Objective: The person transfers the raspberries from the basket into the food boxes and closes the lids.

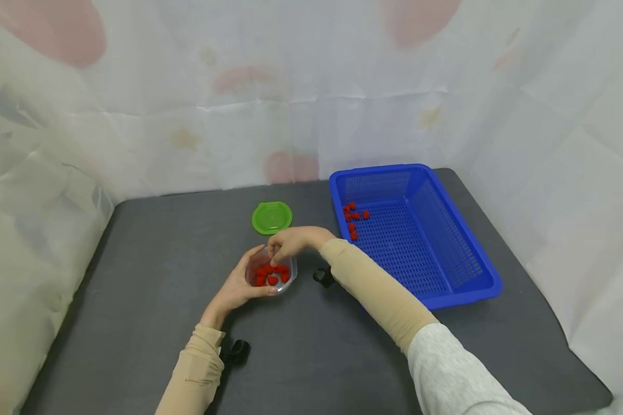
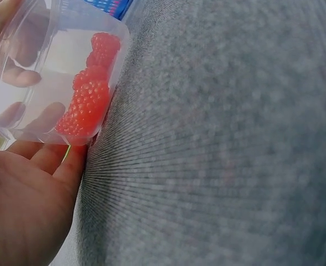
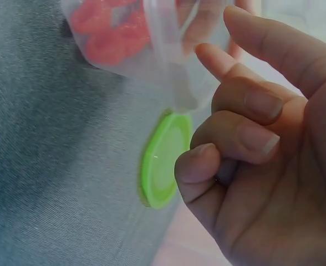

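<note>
My left hand (image 1: 236,290) grips a small clear plastic container (image 1: 294,271), its thumb on the near side and its fingers round the far side. Several red raspberries (image 2: 88,105) lie on the bottom of this container. Over its open top reaches my right hand (image 1: 295,239), with fingertips dipping inside the rim. In the right wrist view, the thumb and index fingertip stand apart with nothing between them, and the other fingers bend loosely. A green lid (image 1: 272,217) lies flat on the table just beyond the container.
On the right stands a large blue plastic basket (image 1: 464,298), with several raspberries (image 1: 352,216) along its left inner side. A dark grey cloth covers the table (image 1: 150,276). White printed sheets (image 1: 311,86) hang behind and at both sides.
</note>
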A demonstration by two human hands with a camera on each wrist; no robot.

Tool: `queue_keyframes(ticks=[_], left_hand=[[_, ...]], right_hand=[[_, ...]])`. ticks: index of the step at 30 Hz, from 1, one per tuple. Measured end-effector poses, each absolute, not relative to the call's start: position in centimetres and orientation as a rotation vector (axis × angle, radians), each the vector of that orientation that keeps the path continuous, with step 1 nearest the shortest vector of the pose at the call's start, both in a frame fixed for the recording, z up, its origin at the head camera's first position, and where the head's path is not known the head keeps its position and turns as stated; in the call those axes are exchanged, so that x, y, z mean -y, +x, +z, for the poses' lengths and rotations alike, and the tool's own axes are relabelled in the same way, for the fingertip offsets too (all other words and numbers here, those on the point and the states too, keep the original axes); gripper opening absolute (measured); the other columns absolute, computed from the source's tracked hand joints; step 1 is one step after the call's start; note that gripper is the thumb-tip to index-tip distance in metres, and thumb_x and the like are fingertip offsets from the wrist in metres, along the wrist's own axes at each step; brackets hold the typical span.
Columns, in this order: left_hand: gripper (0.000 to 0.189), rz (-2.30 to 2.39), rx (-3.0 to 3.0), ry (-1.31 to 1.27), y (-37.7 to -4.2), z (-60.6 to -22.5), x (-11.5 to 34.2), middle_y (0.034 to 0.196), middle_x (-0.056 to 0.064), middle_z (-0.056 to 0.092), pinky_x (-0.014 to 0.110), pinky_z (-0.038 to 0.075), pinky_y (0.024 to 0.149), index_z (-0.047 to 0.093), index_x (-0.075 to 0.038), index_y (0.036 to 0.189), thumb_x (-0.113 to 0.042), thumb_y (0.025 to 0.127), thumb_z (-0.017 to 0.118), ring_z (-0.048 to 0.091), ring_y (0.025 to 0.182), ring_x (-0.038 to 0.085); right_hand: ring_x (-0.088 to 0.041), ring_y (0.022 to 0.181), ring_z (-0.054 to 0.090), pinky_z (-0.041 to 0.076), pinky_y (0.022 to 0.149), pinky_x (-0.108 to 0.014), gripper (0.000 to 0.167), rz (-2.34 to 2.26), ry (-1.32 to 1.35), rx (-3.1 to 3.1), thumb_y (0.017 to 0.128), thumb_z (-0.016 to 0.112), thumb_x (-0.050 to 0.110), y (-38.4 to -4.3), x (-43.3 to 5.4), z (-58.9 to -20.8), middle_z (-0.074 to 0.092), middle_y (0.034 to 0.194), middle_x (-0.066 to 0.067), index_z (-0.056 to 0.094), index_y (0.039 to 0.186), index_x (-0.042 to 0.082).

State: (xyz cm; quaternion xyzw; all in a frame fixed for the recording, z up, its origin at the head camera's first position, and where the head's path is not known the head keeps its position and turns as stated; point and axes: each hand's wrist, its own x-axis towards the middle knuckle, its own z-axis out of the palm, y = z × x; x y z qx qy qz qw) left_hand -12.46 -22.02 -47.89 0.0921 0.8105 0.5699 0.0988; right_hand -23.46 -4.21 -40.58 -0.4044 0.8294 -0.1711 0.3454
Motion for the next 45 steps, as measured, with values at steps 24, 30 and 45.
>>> queue_keyframes(ticks=[24, 30, 45], left_hand=[[0.098, 1.708, -2.416, 0.296, -13.3, -49.0, 22.0, 0.144, 0.014, 0.040, 0.052, 0.027, 0.109, 0.021, -0.019, 0.147, -0.015, 0.070, 0.082, 0.038, 0.133, 0.031], [0.096, 1.730, -2.403, 0.310, -13.3, -49.1, 22.1, 0.144, 0.016, 0.039, 0.053, 0.025, 0.110, 0.022, -0.018, 0.146, -0.011, 0.070, 0.081, 0.037, 0.134, 0.033], [0.095, 1.759, -2.393, 0.338, -13.1, -49.3, 22.3, 0.144, 0.017, 0.038, 0.050, 0.027, 0.109, 0.022, -0.018, 0.146, -0.008, 0.071, 0.080, 0.037, 0.134, 0.033]], right_hand=[[-0.012, 0.057, 0.040, 0.037, 0.059, -0.026, 0.023, -0.718, -1.122, -2.305, 0.091, 0.058, 0.034, -24.8, -2.4, -33.9, 0.045, 0.066, 0.002, 0.058, 0.112, 0.023], [-0.014, 0.054, 0.036, 0.039, 0.061, -0.029, 0.023, -0.837, -1.036, -2.355, 0.092, 0.057, 0.036, -25.4, -5.3, -33.6, 0.043, 0.066, 0.000, 0.059, 0.112, 0.025], [-0.022, 0.066, 0.044, 0.037, 0.062, -0.031, 0.022, -0.948, -0.794, -2.409, 0.093, 0.056, 0.030, -27.6, -11.3, -36.3, 0.052, 0.079, -0.005, 0.060, 0.113, 0.021]])
